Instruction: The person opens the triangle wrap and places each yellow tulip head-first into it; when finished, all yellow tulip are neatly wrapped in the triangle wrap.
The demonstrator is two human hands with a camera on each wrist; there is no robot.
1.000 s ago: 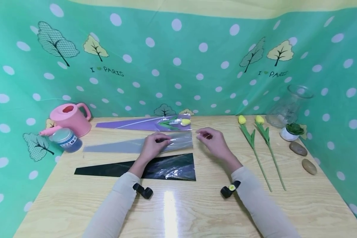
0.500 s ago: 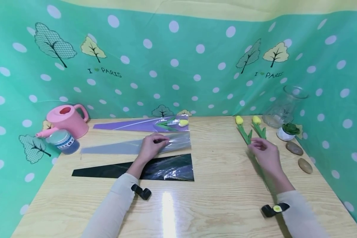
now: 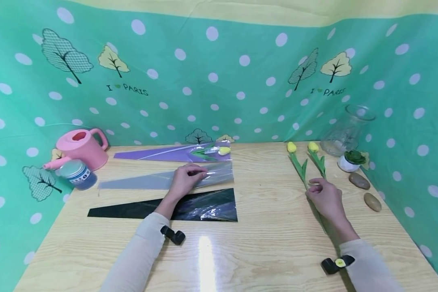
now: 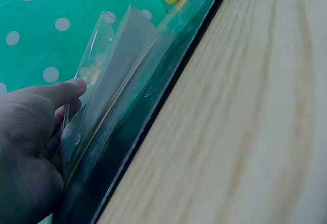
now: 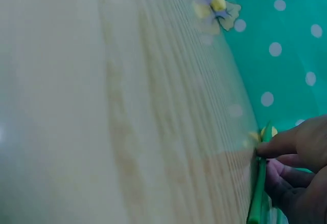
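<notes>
Partly, the scene is cut off or blurred. In the right wrist view only the fingertips of the right hand (image 5: 294,162) are seen at the frame's edge, and the table (image 5: 102,106) is out of focus; the flower head behind the fingers is no more than a yellow smear. In the left wrist view the left hand (image 4: 30,147) is cropped at the lower corner, and how many layers of film are lifted cannot be counted. From the head camera, the lower stem of the left tulip (image 3: 297,164) is hidden beneath the right hand (image 3: 324,198), so its full length is not shown.

The left tulip is an artificial flower with a small yellow bud, a thin green stem and narrow green leaves. It is laid flat on the wooden table (image 3: 263,251), toward its right side, with the bud pointing to the back wall and a second tulip (image 3: 316,159) just beside it. Its stem is pinched between the thumb and curled fingers of the right hand.

The clear sleeve (image 3: 168,179), a long tapering wrapper of transparent film, is laid between a purple sleeve (image 3: 160,154) and a black sleeve (image 3: 149,207). Its open wide end is gripped by the left hand (image 3: 185,180), thumb on top, with the upper layer raised off the lower.
</notes>
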